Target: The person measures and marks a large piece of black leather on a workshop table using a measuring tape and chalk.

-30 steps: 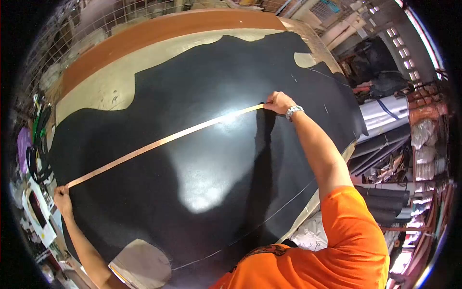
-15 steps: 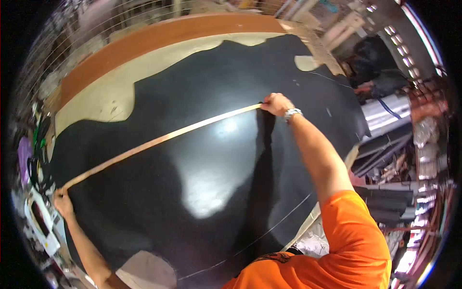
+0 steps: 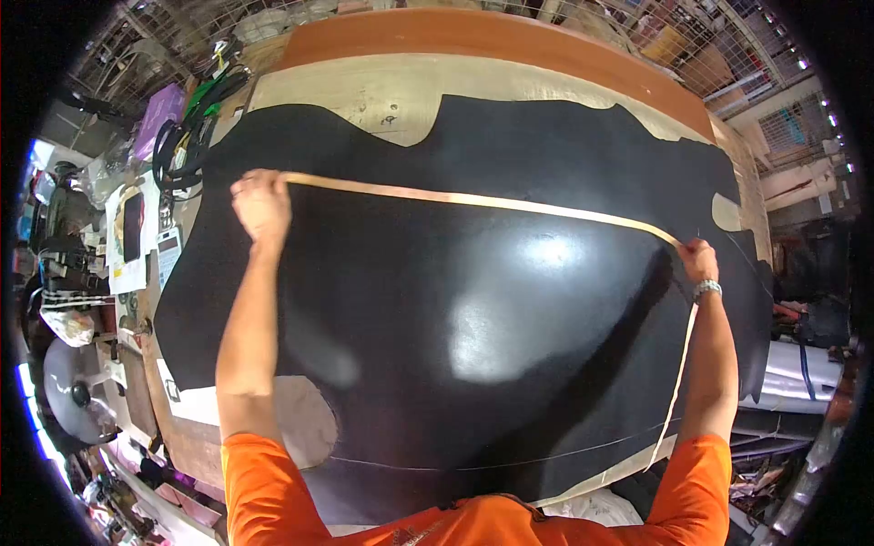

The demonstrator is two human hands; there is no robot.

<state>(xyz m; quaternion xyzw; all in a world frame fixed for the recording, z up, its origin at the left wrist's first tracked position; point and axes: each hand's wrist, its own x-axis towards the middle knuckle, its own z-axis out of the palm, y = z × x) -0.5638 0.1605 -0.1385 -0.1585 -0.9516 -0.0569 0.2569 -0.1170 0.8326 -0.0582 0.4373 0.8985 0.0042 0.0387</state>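
A large black sheet that looks like a leather hide [image 3: 391, 273] lies spread flat, with irregular edges. Across its upper part runs a yellowish tape measure [image 3: 473, 198], held between my two hands. My left hand [image 3: 262, 202] pinches one end near the hide's upper left. Near the right side, my right hand [image 3: 699, 262], with a metal watch at the wrist, grips the tape. From that hand the tape's loose tail [image 3: 674, 391] hangs toward the front edge. A thin pale line [image 3: 492, 466] is drawn along the hide's lower part.
Beneath the hide is a pale work table [image 3: 337, 86] with a brown strip [image 3: 510, 35] along its back. A phone [image 3: 134, 226], papers, black straps [image 3: 173, 159] and a purple box [image 3: 159, 118] sit at left. Silvery rolls [image 3: 797, 369] lie at right. A fan [image 3: 80, 391] stands lower left.
The view has turned left, so the hide and both arms sit further right and more level. The tape stays between my hands, now bending near the right one, and its hanging tail shows.
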